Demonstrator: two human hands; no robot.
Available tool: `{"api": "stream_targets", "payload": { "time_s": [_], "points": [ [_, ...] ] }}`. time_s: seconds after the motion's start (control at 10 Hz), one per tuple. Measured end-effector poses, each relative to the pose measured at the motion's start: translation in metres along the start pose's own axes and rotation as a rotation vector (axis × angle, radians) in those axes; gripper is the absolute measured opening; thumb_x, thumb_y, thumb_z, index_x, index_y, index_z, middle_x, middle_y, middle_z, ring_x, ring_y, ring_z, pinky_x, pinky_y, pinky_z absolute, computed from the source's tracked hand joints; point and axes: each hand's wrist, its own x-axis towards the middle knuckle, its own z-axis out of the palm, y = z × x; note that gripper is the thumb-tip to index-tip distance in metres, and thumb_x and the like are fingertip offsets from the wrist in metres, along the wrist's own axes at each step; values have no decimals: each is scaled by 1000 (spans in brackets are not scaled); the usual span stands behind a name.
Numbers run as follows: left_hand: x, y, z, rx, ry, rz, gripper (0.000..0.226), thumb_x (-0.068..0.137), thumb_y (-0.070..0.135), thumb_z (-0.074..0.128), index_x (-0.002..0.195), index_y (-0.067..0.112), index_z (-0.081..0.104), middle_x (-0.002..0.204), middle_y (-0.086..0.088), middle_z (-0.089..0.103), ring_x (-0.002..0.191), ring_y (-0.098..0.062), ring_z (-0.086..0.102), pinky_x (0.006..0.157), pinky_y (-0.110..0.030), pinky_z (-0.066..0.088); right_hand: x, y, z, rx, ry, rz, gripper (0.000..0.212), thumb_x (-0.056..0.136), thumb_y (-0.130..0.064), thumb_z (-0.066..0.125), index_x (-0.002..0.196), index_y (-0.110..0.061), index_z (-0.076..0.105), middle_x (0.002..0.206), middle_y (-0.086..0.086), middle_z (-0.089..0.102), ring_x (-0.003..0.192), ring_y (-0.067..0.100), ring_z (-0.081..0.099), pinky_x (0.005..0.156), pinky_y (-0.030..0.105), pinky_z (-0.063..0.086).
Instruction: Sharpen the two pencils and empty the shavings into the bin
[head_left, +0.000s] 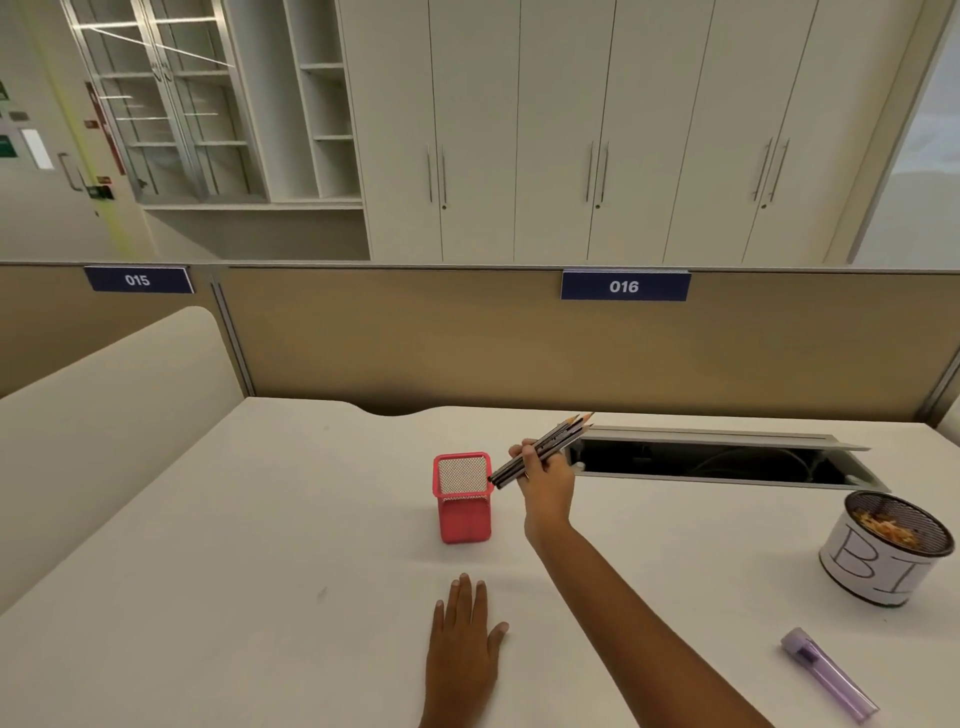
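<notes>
The right hand (545, 488) is raised over the white worktop (260, 571), its fingers (527, 457) curled round a small bundle of grey pencils (550, 447). The sharpened tips point toward 2 o'clock and the blunt ends slope down toward 8 o'clock, ending just beside the rim of a red mesh pencil holder (464, 512); I cannot tell whether they touch it. The holder stands upright at 9 o'clock from that hand.

The left hand (462, 644) lies palm down on the worktop at 6 o'clock from the holder, fingers straight and close together, holding nothing.

At 3 o'clock on the worktop stands the bin (878, 566) — a round black mesh tub wrapped in white paper with hand-drawn letters, orange and pale shavings (883, 525) inside it. At 5 o'clock, well apart from both hands, a lilac translucent sharpener (831, 680) lies on its side.

Behind the right hand, toward 1 o'clock, a cable hatch (727, 467) in the worktop stands open — dark inside. A tan partition (415, 338) backs the worktop and carries a blue "016" plate (625, 286).
</notes>
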Motion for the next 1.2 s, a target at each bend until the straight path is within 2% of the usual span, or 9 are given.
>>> {"api": "stream_targets", "payload": {
  "time_s": [0.1,0.2,0.4,0.5,0.6,0.7,0.8,1.0,1.2],
  "points": [
    [3,3,0,-20,-87,-12,58,97,44,0,148,19,14,157,-3,-18,144,-13,-17,116,-27,-10,10,9,14,-36,22,-5,8,93,-5,48,92,-8,55,80,2,62,89,20,59,98,43,47],
    [0,2,2,-33,-100,-6,55,97,44,1,116,15,44,157,-1,-18,144,-12,-17,116,-26,-9,14,16,22,-110,47,-20,7,92,-5,51,94,-8,57,101,16,67,99,26,60,101,42,45],
    [0,1,4,12,-2,-51,52,98,43,2,122,20,42,157,-1,-17,144,-12,-16,116,-25,-8,15,25,22,-331,44,-99,23,92,-9,52,111,3,58,112,18,65,92,19,57,74,19,43],
    [2,1,3,23,58,-39,57,98,43,2,150,20,0,157,-1,-17,145,-12,-15,116,-25,-8,14,30,19,-430,32,-126,27,92,-13,53,114,4,57,110,17,65,89,17,56,67,15,41],
    [2,2,1,-2,7,-40,53,98,43,3,146,26,15,157,0,-16,145,-11,-15,116,-24,-8,12,37,19,-472,20,-122,29,92,-16,54,114,3,57,109,18,66,99,26,61,71,20,42],
    [0,2,2,-22,-27,-43,51,98,43,4,113,16,45,157,2,-17,144,-9,-15,116,-23,-7,11,44,20,-509,6,-98,31,93,-17,51,117,3,56,113,18,65,102,26,59,75,25,41],
    [0,1,4,-3,8,-39,51,98,43,5,110,15,46,157,3,-17,144,-8,-15,115,-22,-7,9,49,19,-548,0,-57,31,94,-15,48,119,3,55,118,18,63,110,30,58,86,30,45],
    [2,1,5,15,-30,-64,52,98,44,4,110,16,46,157,3,-17,144,-8,-16,115,-23,-8,7,55,15,-609,-62,-40,26,95,-12,47,116,0,56,120,16,61,110,28,57,80,23,43],
    [3,-2,11,56,25,-40,52,98,44,3,114,18,45,157,2,-18,144,-10,-17,116,-24,-10,4,49,4,-589,-131,-42,33,90,-7,55,123,-5,53,129,14,58,121,27,52,100,36,45]
  ]
}}
